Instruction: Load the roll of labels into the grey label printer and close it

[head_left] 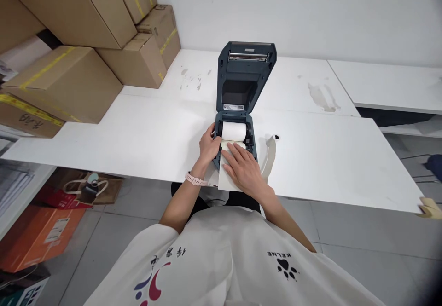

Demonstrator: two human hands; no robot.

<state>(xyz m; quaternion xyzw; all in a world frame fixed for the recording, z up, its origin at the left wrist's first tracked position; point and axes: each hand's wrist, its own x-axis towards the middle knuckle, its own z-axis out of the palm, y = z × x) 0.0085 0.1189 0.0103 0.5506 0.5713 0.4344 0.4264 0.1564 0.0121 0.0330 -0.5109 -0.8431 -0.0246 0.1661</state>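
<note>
A dark grey label printer point(247, 77) stands on the white table with its lid raised. Inside its body sits a white label roll point(234, 131), and a strip of label paper point(226, 180) runs from it toward me past the table's front edge. My left hand point(209, 146) grips the printer's left side, thumb over the inner edge and fingers outside. Stretched out flat, my right hand point(243, 165) lies on the label strip, fingertips just in front of the roll. To the right, a small, partly unrolled paper roll point(272, 141) rests on the table, its tail hanging toward the front edge.
Taped cardboard boxes point(69, 83) are stacked on the table's left end, against the wall. An orange box point(51, 237) and a paper bag point(103, 187) are low at the left. A roll of tape point(430, 208) hangs at the right front corner.
</note>
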